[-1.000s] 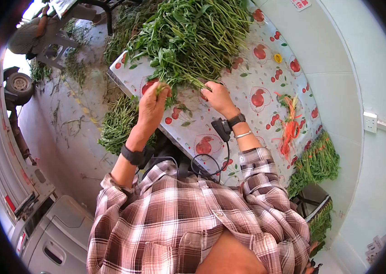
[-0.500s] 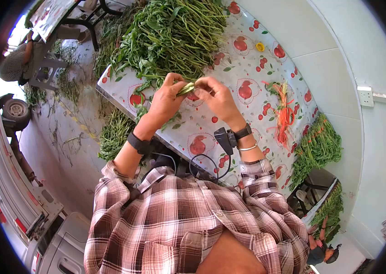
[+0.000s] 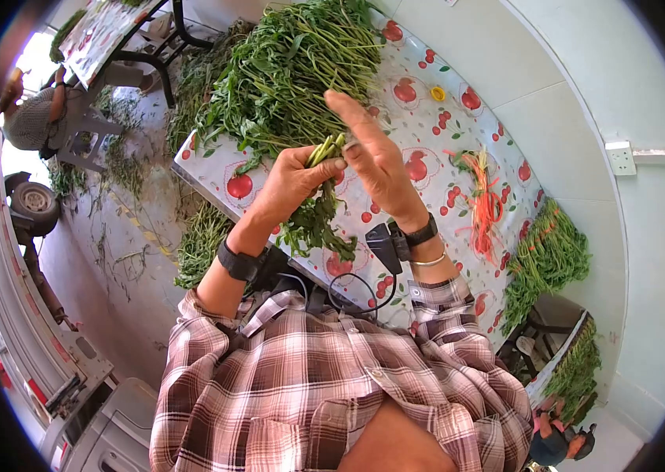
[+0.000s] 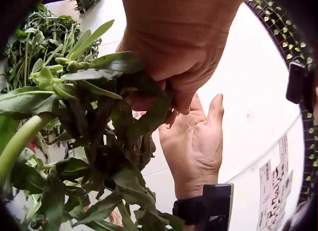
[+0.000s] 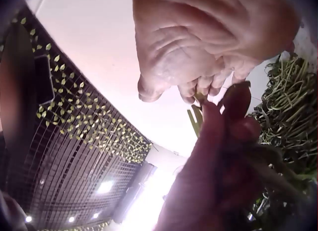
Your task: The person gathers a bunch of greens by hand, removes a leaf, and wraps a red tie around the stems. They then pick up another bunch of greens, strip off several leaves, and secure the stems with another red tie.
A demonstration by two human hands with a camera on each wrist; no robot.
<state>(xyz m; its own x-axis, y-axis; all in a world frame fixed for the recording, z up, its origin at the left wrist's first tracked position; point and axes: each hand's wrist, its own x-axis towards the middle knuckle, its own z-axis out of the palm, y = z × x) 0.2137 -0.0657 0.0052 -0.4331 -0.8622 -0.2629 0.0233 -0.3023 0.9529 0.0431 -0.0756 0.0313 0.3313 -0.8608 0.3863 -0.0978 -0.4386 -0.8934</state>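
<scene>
My left hand grips a small bunch of leafy green stems over the near side of the table. The cut ends point up past the thumb, and dark leaves hang below the fist. Right beside those ends is my right hand, its fingers extended and thumb apart. In the right wrist view its palm faces the stem tips, with the fingertips close to them. Beyond both hands a large heap of the same greens covers the back of the table.
Orange strips and a yellow ring lie on the fruit-patterned cloth. Bundled greens are stacked at the right edge. More greens are on the floor at left. One person is at far left, another at lower right.
The hands came together over the table from apart, the stems now held in the left hand with leaves hanging down. The right hand's fingers have straightened beside the stem ends.
</scene>
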